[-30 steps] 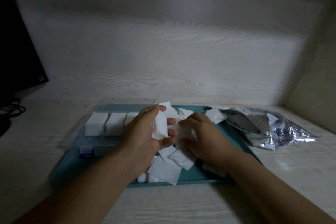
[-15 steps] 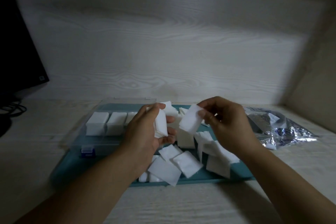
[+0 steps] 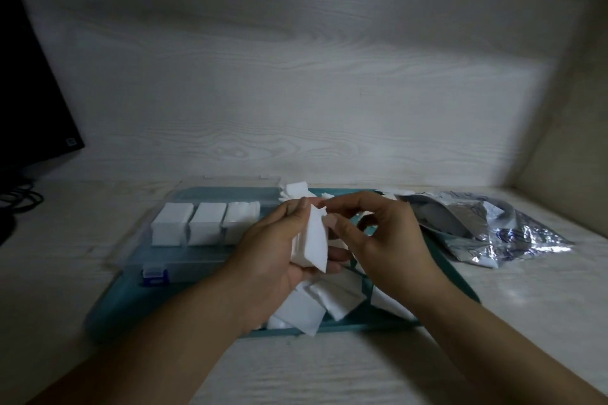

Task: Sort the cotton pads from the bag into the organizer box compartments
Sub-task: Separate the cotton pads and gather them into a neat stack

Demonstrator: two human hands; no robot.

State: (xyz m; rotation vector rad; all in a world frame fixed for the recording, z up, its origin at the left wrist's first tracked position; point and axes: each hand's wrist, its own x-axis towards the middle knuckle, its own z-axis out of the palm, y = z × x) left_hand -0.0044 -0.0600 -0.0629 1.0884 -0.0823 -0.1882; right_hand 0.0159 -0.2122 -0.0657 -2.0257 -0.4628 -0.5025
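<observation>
My left hand (image 3: 273, 260) grips a stack of white square cotton pads (image 3: 312, 240) upright above the teal tray (image 3: 108, 302). My right hand (image 3: 378, 237) is right beside it, fingers curled, pinching the stack's top edge. Loose cotton pads (image 3: 316, 302) lie scattered on the tray under my hands. The clear organizer box (image 3: 184, 268) sits on the tray's left part; three of its compartments hold neat pad stacks (image 3: 205, 227). The crumpled silver bag (image 3: 493, 233) lies on the desk to the right.
A dark monitor (image 3: 29, 92) and cables (image 3: 19, 200) stand at the far left. A pale wood wall rises behind the tray, a side wall at the right. Bare desk (image 3: 329, 368) lies in front of the tray.
My right hand picked a single pad off the tray, lifted it and brought it left onto the stack in my left hand. The left hand stayed nearly still.
</observation>
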